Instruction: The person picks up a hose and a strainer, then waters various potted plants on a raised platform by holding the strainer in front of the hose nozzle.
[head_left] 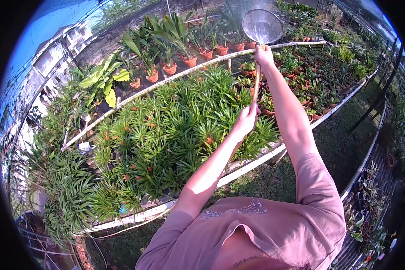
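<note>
My right hand (264, 56) is closed near the top of a hose (257, 83), just below a round watering head (262, 27). Water sprays from that head over the plants behind. Lower down, my left hand (246, 118) is wrapped round the same hose. Both arms are stretched forward over a long bench of leafy green plants (166, 130) with some orange flowers. Small potted plants (301, 85) stand to the right of the hose on the bench.
A white rail (166, 82) runs along the bench's far side, with clay pots (170, 68) of taller plants beyond it. Another bench edge (366, 157) lies at the right. A building (60, 47) shows at the upper left, and a wire cage (45, 245) at the lower left.
</note>
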Demonstrator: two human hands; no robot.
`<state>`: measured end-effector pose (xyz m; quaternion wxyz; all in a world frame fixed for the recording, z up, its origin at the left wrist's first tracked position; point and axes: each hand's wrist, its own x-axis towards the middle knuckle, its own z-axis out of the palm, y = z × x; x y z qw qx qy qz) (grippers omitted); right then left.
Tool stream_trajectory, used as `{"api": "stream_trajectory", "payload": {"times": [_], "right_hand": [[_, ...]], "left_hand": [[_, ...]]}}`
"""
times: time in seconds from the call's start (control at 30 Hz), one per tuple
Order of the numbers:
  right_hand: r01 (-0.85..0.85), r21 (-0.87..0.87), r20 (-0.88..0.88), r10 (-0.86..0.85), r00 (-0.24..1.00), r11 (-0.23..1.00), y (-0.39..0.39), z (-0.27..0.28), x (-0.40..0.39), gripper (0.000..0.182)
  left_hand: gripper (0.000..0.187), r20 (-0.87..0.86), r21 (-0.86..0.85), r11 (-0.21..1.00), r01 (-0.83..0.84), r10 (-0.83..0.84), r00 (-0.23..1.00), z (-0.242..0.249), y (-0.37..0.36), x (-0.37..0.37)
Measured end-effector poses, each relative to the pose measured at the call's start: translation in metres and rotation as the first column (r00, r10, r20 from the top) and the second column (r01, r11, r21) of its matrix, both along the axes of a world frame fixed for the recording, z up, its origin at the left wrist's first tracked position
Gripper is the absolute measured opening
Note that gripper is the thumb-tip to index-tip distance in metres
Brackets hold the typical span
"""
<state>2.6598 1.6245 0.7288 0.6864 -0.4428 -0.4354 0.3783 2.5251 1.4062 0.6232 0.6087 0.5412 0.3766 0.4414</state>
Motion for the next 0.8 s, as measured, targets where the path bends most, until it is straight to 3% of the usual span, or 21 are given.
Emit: {"api": "stream_trajectory", "payload": {"times": [0.2,0.3,0.33,0.37,0.53,0.63,0.67,0.8], "right_hand": [[0.000,-0.039,0.033,0.001,0.999,0.999,-0.002,-0.013,-0.026,0.018],[-0.079,-0.060,0.005,0.080,0.997,0.995,-0.003,-0.019,-0.050,0.017],[0.015,0.002,0.132,-0.015,0.991,1.000,-0.001,-0.020,-0.063,0.014],[-0.045,-0.026,0.074,0.047,0.996,0.999,-0.001,-0.024,-0.070,0.015],[-0.038,0.016,0.149,0.035,0.988,0.999,0.009,-0.045,-0.095,0.020],[-0.054,-0.079,0.097,0.061,0.993,0.995,-0.024,-0.036,-0.105,0.022],[-0.022,-0.035,0.131,0.027,0.991,0.999,-0.010,-0.049,-0.107,0.020],[-0.246,-0.058,-0.098,0.240,0.966,0.967,-0.027,-0.074,-0.105,0.018]], "left_hand": [[0.034,0.010,-0.026,0.999,0.039,-0.038,0.999,-0.008,-0.010,-0.019],[0.035,0.047,-0.044,0.998,0.038,-0.036,0.998,-0.024,-0.004,-0.035],[0.036,0.071,-0.054,0.998,0.043,-0.039,0.997,-0.026,-0.005,-0.041],[0.036,0.072,-0.059,0.997,0.043,-0.039,0.997,-0.028,-0.005,-0.047],[0.036,0.067,-0.095,0.995,0.038,-0.031,0.997,-0.031,-0.014,-0.076],[0.034,0.104,-0.090,0.994,0.063,-0.053,0.993,-0.039,-0.021,-0.084],[0.033,0.103,-0.085,0.994,0.066,-0.057,0.993,-0.043,-0.025,-0.085],[0.032,0.064,-0.097,0.994,0.059,-0.053,0.997,-0.054,-0.046,-0.096]]}}
